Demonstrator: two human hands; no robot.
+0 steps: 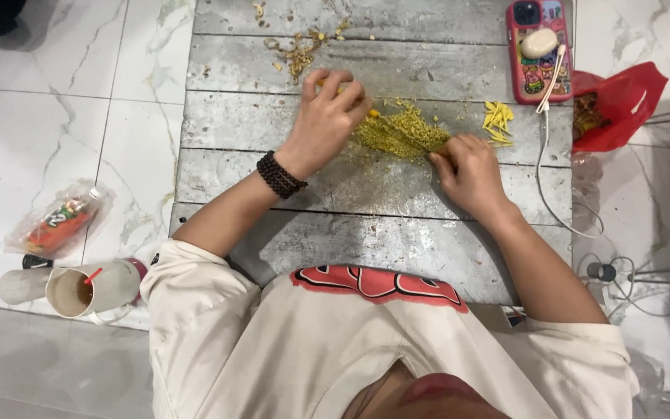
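A heap of small yellow-green flower bits (pixel 401 132) lies on a grey worn wooden board (pixel 366 194). My left hand (pixel 326 118), with a dark bead bracelet at the wrist, rests fingers-down on the board at the heap's left edge and pinches a small yellow piece. My right hand (pixel 468 171) is curled at the heap's right side, its fingertips closed on a thin stem that runs into the pile. A little cluster of bright yellow petals (pixel 498 120) lies just right of the heap.
Dry brownish scraps (pixel 298 50) lie at the board's far end. A phone in a red case (pixel 540 50) with a white cable sits at the top right, beside a red plastic bag (pixel 618 105). A cup with a straw (pixel 91 289) and a bagged bottle (pixel 60 221) stand on the marble floor at left.
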